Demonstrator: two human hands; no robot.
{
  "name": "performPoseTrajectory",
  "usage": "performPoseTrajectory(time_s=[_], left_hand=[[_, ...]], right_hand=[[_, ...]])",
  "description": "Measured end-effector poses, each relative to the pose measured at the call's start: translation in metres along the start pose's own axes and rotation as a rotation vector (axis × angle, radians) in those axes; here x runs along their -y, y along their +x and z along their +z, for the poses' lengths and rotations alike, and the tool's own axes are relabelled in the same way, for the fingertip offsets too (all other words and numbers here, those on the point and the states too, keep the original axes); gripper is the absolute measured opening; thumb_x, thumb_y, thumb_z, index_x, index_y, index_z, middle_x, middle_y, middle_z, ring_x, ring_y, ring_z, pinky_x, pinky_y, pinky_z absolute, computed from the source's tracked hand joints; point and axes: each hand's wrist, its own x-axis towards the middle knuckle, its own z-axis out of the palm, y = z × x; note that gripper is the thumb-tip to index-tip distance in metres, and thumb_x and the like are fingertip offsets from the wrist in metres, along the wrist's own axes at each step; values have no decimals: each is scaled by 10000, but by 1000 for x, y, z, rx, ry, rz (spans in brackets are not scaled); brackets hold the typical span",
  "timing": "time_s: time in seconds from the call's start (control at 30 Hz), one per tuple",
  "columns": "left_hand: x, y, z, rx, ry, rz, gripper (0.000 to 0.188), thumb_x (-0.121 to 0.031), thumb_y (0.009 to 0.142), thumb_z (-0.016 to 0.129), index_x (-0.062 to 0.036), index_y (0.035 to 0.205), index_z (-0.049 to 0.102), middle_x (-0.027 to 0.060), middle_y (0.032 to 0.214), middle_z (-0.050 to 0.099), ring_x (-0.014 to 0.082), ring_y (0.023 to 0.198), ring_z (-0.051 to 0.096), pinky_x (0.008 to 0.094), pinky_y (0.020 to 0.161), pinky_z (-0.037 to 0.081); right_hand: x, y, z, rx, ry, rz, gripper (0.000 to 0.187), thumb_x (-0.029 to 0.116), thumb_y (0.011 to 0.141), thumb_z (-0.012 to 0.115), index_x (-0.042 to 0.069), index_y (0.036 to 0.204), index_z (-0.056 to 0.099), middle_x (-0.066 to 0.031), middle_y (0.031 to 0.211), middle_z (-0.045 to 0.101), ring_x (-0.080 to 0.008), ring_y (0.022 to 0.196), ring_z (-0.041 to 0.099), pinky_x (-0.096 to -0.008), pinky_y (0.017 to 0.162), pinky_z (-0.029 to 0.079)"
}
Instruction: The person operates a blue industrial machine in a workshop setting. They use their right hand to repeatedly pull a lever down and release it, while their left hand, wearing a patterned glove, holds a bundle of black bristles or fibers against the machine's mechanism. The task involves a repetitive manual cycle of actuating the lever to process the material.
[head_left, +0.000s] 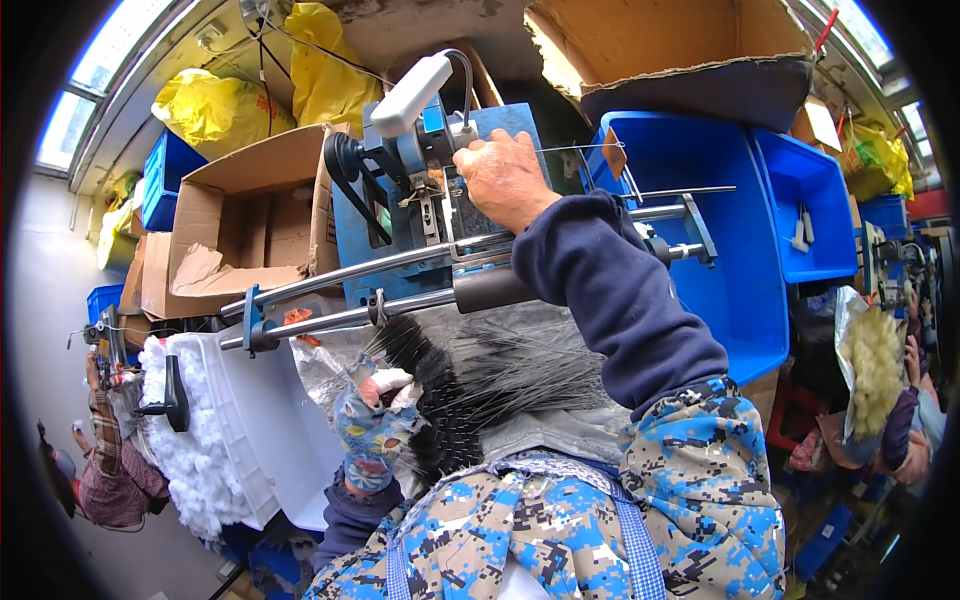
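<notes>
**Two hands at a blue bench machine, one on the head, one in the bristles**

The right hand (503,180) sits in the upper middle of the frame, bare, its fingers curled down over the front of the blue machine (440,190). The fingertips are hidden behind the knuckles, so whether they pinch anything cannot be told. A thin wire (580,149) runs from just beside this hand toward the right, over the large blue bin (720,250). Above the hand, a white handle (410,95) slants up to the left from the machine's top.

The left hand (375,420) is in the lower middle, wearing a patterned glove with pale fingertips. It is half closed around a bunch of black bristles (480,385), which fan out to the right across the person's lap, below the machine.

Between the two hands, two long metal rods (330,300) cross the frame from lower left to upper right, with a dark grey sleeve (495,290) on the lower one, partly covered by the right forearm's dark blue sleeve.

An open cardboard box (250,220) stands in the upper left, yellow bags (215,110) behind it. A white tray (255,420) with white fluff (190,450) along its edge lies at lower left. Another person (105,460) in a checked shirt is at the far left edge.
</notes>
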Motion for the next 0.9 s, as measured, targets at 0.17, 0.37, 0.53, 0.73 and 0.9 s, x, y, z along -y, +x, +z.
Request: performPoseTrajectory(time_s=[0.17,0.37,0.53,0.73,0.9], left_hand=[[10,-1,4,16,21,45,159,-27,702,694,-73,842,634,51,765,647,169,683,618,292,648,483],[7,-4,0,3,-38,-23,161,-21,711,697,-69,849,629,47,761,642,148,676,610,269,643,482],[-3,-3,-8,-8,-235,-302,162,-10,736,684,-40,881,619,55,760,628,119,659,593,234,608,480],[-18,9,9,84,4,189,181,-22,693,711,-84,847,639,55,757,629,201,691,618,290,665,480],[5,-10,7,-17,-268,-221,163,-25,721,707,-45,853,614,33,773,625,108,675,587,233,616,472]], right_hand=[[2,5,-5,107,-5,108,162,149,777,516,125,851,657,-49,869,628,-265,906,524,-442,757,335],[-3,-8,-10,88,-159,174,222,213,788,550,113,964,641,-91,1064,557,-290,1014,455,-468,820,301],[-4,-47,-31,19,-69,137,483,348,731,657,2,1056,568,-180,1250,354,-316,1108,364,-466,884,316],[-1,-49,-41,165,-26,201,525,287,730,666,-23,1126,517,-187,1144,384,-332,1024,456,-415,791,440],[19,-41,-27,135,36,185,608,305,762,643,-65,1199,436,-207,1064,432,-332,882,547,-379,739,483]])
